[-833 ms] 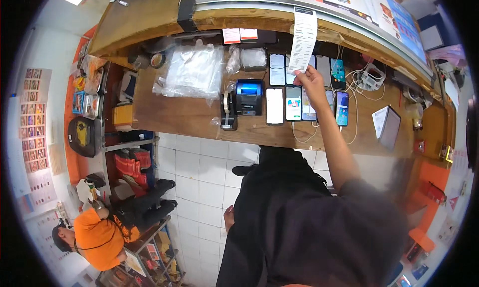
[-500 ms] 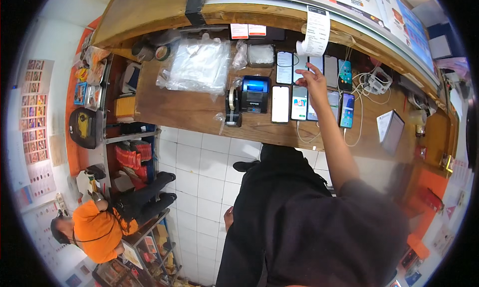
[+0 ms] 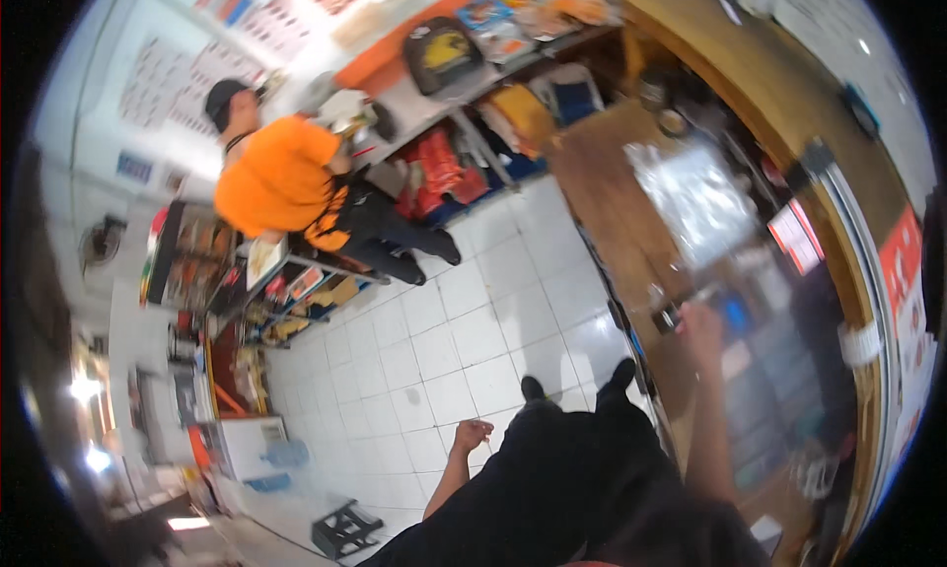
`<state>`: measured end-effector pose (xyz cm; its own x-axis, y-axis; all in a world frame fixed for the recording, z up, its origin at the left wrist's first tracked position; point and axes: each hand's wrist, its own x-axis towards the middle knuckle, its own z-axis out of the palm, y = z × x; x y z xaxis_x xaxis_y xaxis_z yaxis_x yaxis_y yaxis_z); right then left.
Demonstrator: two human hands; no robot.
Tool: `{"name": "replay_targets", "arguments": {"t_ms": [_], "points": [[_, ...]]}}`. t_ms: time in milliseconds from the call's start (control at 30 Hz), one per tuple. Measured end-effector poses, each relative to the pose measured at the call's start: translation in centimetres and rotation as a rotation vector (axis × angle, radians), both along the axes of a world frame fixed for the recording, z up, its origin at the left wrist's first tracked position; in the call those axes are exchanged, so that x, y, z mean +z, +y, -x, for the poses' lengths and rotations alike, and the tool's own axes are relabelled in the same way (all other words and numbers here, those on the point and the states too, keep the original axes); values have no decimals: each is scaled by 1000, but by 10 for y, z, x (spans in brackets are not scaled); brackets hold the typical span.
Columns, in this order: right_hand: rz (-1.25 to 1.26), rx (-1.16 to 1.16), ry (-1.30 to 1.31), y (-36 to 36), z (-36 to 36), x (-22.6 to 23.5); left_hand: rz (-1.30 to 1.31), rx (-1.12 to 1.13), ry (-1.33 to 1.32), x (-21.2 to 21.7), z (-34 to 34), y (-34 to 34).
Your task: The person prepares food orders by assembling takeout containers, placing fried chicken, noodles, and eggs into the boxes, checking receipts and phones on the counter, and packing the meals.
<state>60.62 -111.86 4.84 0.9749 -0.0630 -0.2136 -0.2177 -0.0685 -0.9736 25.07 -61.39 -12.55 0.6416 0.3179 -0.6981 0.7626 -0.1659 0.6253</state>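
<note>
The person's right hand (image 3: 700, 332) is over the brown wooden desk (image 3: 614, 187), fingers bent, right at the small black tape dispenser (image 3: 669, 318) near the desk's front edge. Motion blur smears the fingers, so I cannot tell whether they grip the dispenser, touch it or only pass above it. The boxy receipt printer with a bright blue top (image 3: 734, 316) sits just beyond the same hand; any label on its casing is lost in the blur. The left hand (image 3: 472, 435) hangs over the white tiled floor (image 3: 449, 320), slack and half curled, with nothing visible in it.

Most of the writing here is too blurred or small to read. A red-and-white printed card (image 3: 795, 235) stands out at the back of the desk, beside the flat pile of clear plastic bags (image 3: 691, 197). A curled strip of white paper (image 3: 861, 347) hangs at the counter's metal edge, its print unreadable. Next to it, the glossy orange-and-white poster (image 3: 900, 256) on the counter top carries large pale lettering. At the upper left, white wall sheets with rows of small pictures (image 3: 192, 89) show only tiny marks. A co-worker in an orange shirt and black cap (image 3: 281, 168) is beside the shelves, well apart from both hands.
</note>
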Motion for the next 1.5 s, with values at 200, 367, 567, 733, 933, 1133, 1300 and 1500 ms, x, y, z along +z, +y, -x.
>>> {"name": "replay_targets", "arguments": {"t_ms": [200, 367, 567, 733, 933, 1133, 1300, 1500], "points": [[-48, 598, -90, 195, 6, 24, 112, 192, 152, 9, 121, -4], [28, 1083, -158, 405, 76, 78, 57, 448, 101, -4, 259, 0], [160, 1398, -40, 594, 153, 8, 44, 900, 73, 13, 357, 38], [1113, 1844, -485, 598, 119, -224, 4, 1341, -186, -53, 393, 98], [1254, 1986, 90, 565, 109, -160, -7, 1415, -544, -67, 370, 232], [1189, 1984, 220, 745, 74, -322, -185, 1186, -405, -51, 325, 426], [1223, 2332, -518, 979, 31, -432, -119, 1132, -351, -27, 273, 651], [532, 1588, -34, 1286, 82, -143, -247, 1142, -647, 1, 266, 864]]}}
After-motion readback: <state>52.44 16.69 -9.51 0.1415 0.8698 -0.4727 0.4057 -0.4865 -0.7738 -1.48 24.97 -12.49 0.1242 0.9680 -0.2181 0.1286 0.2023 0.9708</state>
